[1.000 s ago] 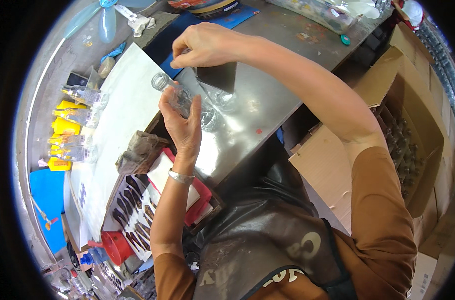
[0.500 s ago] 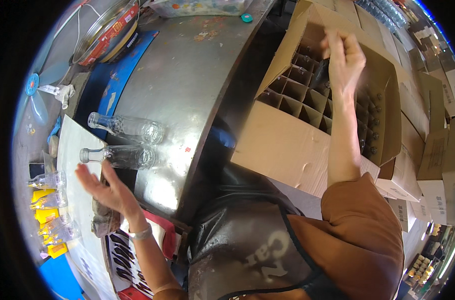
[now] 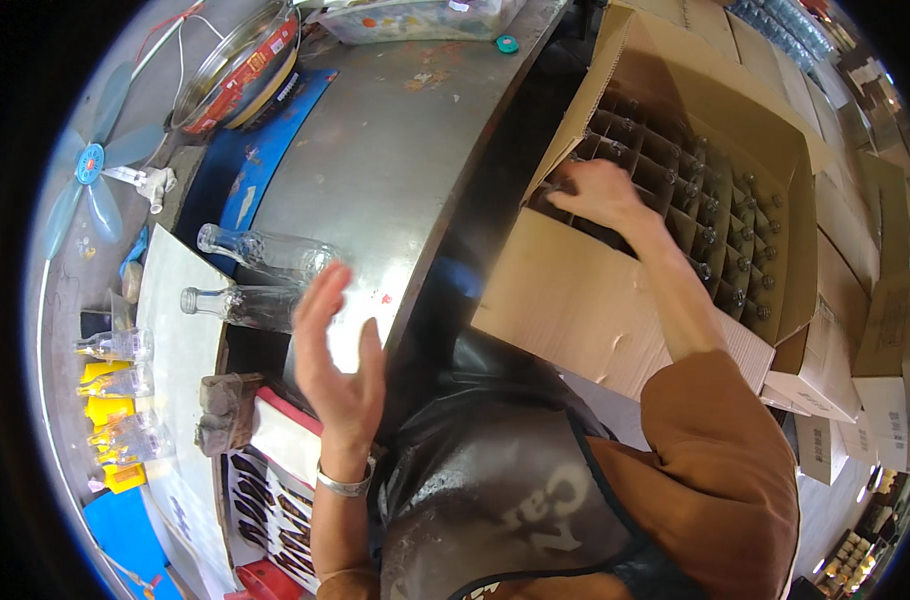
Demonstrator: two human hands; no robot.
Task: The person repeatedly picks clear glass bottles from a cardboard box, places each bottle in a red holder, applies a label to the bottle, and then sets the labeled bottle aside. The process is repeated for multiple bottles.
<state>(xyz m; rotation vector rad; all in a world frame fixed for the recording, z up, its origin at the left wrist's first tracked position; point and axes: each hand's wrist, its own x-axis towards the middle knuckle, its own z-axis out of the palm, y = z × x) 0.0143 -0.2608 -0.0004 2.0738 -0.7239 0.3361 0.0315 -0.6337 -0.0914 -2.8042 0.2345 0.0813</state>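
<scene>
Two clear glass bottles lie on their sides on the metal table, necks to the left. My left hand is raised, open and empty, fingers spread, in front of the bottles' bases. To the right stands an open cardboard box with cardboard dividers and several clear glass bottles upright in its compartments. My right hand reaches into the box's left corner, fingers curled down; their tips and whatever they grip are partly hidden.
A blue fan and a large metal pan are at the left. More bottles stand by yellow blocks at far left. A plastic tub is at the table's back. Stacked cartons line the right side.
My right hand has come down from above the box, where a blurred dark object hung below it, into the near left compartments. My left hand has moved right, away from the bottles' necks.
</scene>
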